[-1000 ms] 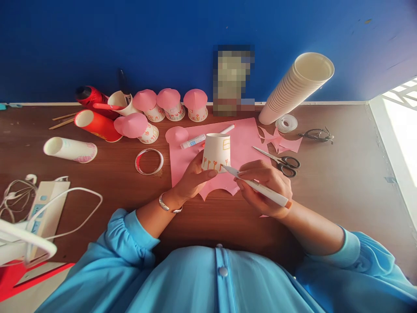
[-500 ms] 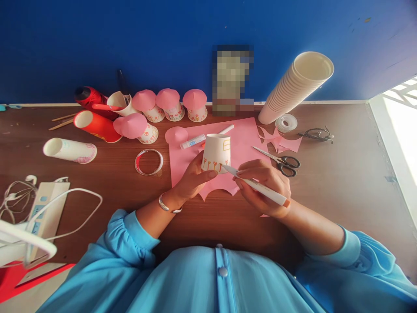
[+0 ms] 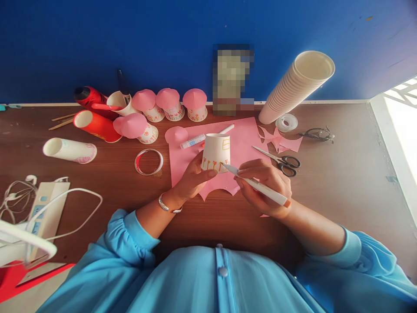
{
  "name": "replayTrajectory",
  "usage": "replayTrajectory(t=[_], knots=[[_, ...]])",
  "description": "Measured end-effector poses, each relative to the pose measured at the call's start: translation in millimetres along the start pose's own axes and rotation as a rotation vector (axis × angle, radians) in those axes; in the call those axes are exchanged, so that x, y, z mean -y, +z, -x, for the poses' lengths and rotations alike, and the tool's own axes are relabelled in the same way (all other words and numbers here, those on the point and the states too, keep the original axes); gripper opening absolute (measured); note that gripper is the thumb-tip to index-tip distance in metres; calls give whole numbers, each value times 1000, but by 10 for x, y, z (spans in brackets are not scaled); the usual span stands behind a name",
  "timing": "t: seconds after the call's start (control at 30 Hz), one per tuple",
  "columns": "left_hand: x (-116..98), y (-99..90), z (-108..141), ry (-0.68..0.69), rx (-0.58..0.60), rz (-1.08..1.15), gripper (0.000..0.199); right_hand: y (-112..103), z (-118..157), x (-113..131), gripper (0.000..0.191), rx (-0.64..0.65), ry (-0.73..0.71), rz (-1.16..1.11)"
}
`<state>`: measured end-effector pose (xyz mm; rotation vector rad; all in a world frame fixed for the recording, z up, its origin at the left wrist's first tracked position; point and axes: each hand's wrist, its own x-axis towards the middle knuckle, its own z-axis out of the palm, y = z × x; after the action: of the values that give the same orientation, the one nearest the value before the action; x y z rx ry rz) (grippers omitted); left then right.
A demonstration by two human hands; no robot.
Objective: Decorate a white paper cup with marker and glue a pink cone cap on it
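Note:
Upside down in my left hand (image 3: 194, 177) is a white paper cup (image 3: 215, 150), its thumb along the rim and the other fingers hidden behind. Red and orange flowers run round the cup's lower part, and a yellow window is drawn near its top right. My right hand (image 3: 265, 184) grips a white marker (image 3: 260, 188), whose tip meets the cup beside a flower stem. Beneath the cup lies a pink paper sheet (image 3: 243, 139) with scalloped cut-outs, bearing a glue stick (image 3: 193, 141) and another white pen (image 3: 227, 128).
Several cups with pink cone roofs (image 3: 194, 100) line the back left, near a red cup (image 3: 96, 126). A tape ring (image 3: 149, 161) lies left of the sheet. Scissors (image 3: 283, 163), clear tape (image 3: 286, 123), glasses (image 3: 317, 134) and a tall cup stack (image 3: 293, 87) are right. A power strip (image 3: 54, 195) sits left.
The marker tip stays at the cup's lower right, with only a very slight shift of the cup and right hand. Everything on the table is where it was.

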<state>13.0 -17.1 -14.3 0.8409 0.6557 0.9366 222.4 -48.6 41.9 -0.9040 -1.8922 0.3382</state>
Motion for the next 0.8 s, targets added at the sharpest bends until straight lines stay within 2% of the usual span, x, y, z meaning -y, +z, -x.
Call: replayTrajectory(t=[0.2,0.8], knots=[[0,7,-3,-6,-38,39,56,11,7,-3,16,-5,-7,-6],[14,-18,-8,29,9,-2,53,-2,15,5,17,4,14,21]])
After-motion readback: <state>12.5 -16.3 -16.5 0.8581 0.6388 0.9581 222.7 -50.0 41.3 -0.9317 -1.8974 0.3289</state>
